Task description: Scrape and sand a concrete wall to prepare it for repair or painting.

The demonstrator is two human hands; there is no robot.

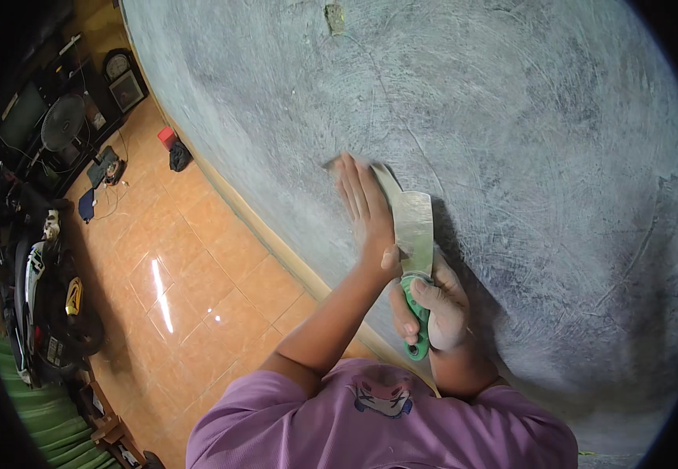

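The right hand (442, 306) is curled tight around the scraper (415, 234), with its thumb along the top of the green handle. The handle is smooth and a bit curvy, with a round end. The blade is flat, shiny metal, scratched, and wider at its tip. It points up and away from the palm, just beside the other wrist.

The left hand (364, 191) is laid out flat at the wall (542, 156), its fingers straight and side by side. It is a little blurry. A thin, pale strip (386, 181) pokes out next to it, but I cannot tell what that is.

The wall is gray and blue, with swirly scratches all over and a long thin crack (415, 141). A rough little hole (335, 19) sits far above the hands.

The person wears a soft purple shirt (284, 426). The floor (190, 281) has shiny orange tiles. Well apart, on the left, are a motorbike (34, 289), a round fan (63, 123) and a wavy green cloth (42, 406).
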